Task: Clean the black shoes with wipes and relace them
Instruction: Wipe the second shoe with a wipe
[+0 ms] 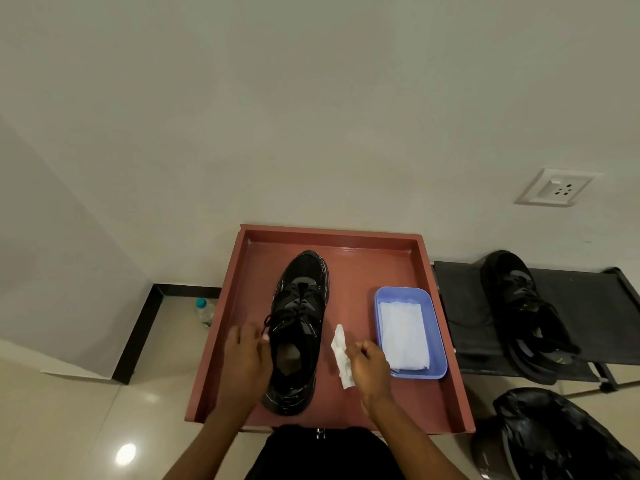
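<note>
A black shoe (299, 332) lies flat on its sole inside a reddish-brown tray (446, 327) with raised edges, its toe pointing away toward the wall and its heel nearest the person. Its black lace (277, 318) is threaded across the upper, with a loose loop hanging off the left side near the ankle opening. The left hand (244, 358) rests against the left side of the shoe beside the opening, its fingertips at that loose lace loop; whether it actually pinches the lace cannot be told. The right hand (367, 367) sits to the right of the shoe, apart from it, with curled fingers gripping a crumpled white wipe (341, 358) that sticks up and out to the left of the knuckles. The two hands are apart, with the heel half of the shoe between them. Just right of the right hand, still within the tray, stands a shallow blue tub (438, 341) holding a stack of folded white wipes (401, 332). Beyond the tray's right edge, a second black shoe (523, 313) lies on a black fabric rack (588, 306), well apart from the first. A black plastic bag (557, 438) sits on the floor below the rack, and a small water bottle (204, 311) stands on the floor left of the tray.
</note>
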